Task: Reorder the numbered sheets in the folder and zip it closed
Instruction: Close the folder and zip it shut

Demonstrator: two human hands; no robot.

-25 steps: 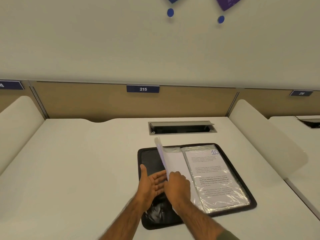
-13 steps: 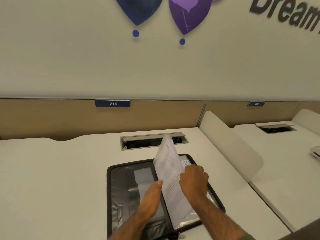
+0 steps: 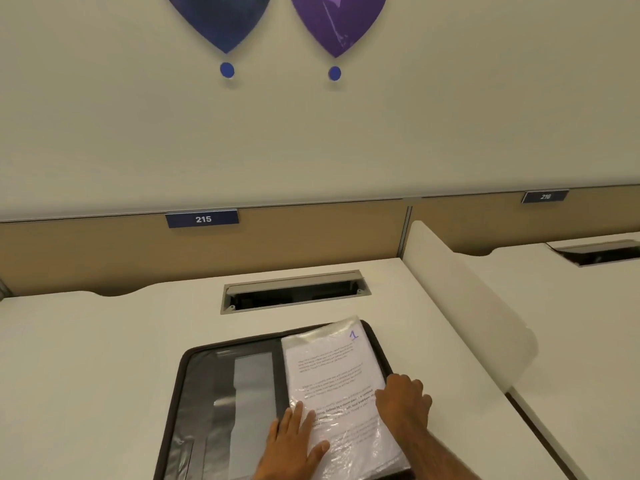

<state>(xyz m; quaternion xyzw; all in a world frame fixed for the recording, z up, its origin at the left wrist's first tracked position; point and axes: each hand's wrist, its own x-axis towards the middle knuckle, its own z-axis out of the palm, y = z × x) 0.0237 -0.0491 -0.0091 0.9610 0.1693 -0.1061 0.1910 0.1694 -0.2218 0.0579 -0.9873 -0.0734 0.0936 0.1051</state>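
White desk (image 3: 104, 358), lower centre: I log open folder (image 3: 207, 393) holding sheet (image 3: 332, 368) "1"; left hand (image 3: 294, 448) flat on it, right hand (image 3: 405, 400) gripping its edge.

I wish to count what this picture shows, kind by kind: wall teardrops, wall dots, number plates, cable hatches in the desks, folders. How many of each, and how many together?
Wall teardrops: 2
Blue wall dots: 2
Number plates: 2
Cable hatches: 2
Open folder: 1
Total: 9
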